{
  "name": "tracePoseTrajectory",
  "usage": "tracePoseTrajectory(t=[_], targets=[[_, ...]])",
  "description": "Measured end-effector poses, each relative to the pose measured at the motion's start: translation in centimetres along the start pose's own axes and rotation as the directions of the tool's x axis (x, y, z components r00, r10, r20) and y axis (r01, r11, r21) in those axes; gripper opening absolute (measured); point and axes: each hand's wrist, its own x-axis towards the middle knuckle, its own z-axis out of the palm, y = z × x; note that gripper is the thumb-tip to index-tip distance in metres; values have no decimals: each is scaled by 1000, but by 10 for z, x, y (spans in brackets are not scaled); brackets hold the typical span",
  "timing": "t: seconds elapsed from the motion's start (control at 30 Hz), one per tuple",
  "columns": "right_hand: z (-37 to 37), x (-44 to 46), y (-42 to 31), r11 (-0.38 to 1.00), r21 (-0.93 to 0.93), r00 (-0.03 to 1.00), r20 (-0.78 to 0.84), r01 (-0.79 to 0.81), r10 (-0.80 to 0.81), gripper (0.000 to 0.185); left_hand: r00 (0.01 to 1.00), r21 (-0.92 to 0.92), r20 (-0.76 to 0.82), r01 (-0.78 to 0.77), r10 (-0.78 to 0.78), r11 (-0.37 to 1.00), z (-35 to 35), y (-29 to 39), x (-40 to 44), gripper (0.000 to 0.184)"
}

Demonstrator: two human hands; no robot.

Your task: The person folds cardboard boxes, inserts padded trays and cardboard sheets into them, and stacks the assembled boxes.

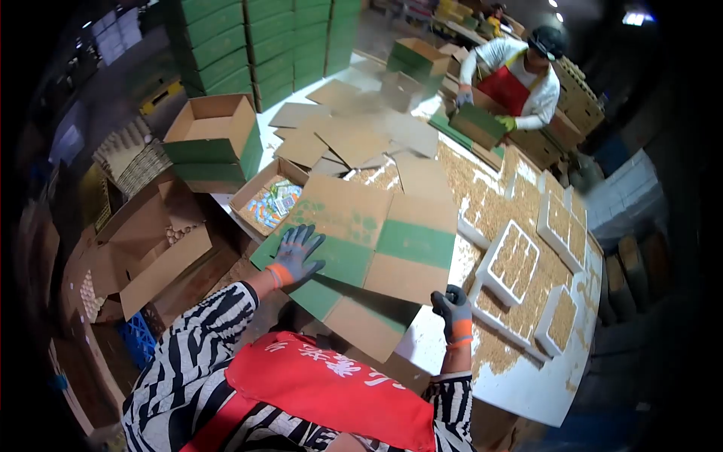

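Note:
A green and brown cardboard box (pixel 343 211), folded nearly flat, lies before me at the near edge of the table, with its lower flaps hanging toward my red apron. My left hand (pixel 300 255), in a grey glove with an orange cuff, rests on its left green part with fingers spread. At its right corner, my right hand (pixel 453 310) is closed, fingers curled round the cardboard edge. Beyond my left hand stands a small open carton (pixel 269 197) with colourful printed cards or packets inside.
White foam trays (pixel 510 264) filled with tan grain-like material stand on the white table (pixel 553 392) at right. Flat cardboard sheets (pixel 343 135) lie behind. Open boxes (pixel 211 124) and egg trays stand left. Across the table, a co-worker (pixel 520 83) handles a green box.

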Motion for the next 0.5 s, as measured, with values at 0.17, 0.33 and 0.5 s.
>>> tracePoseTrajectory(t=[0.17,0.33,0.5], targets=[[-10,6,-2,958,60,947,144,280,-286,50,865,-19,-501,-16,4,1000,-133,14,44,82],[-29,38,58,914,-62,917,31,400,-399,51,892,287,-389,-120,230,950,-214,18,74,81],[8,-19,11,639,-583,566,-337,502,-752,68,893,-18,70,-445,445,895,-215,29,53,28]])
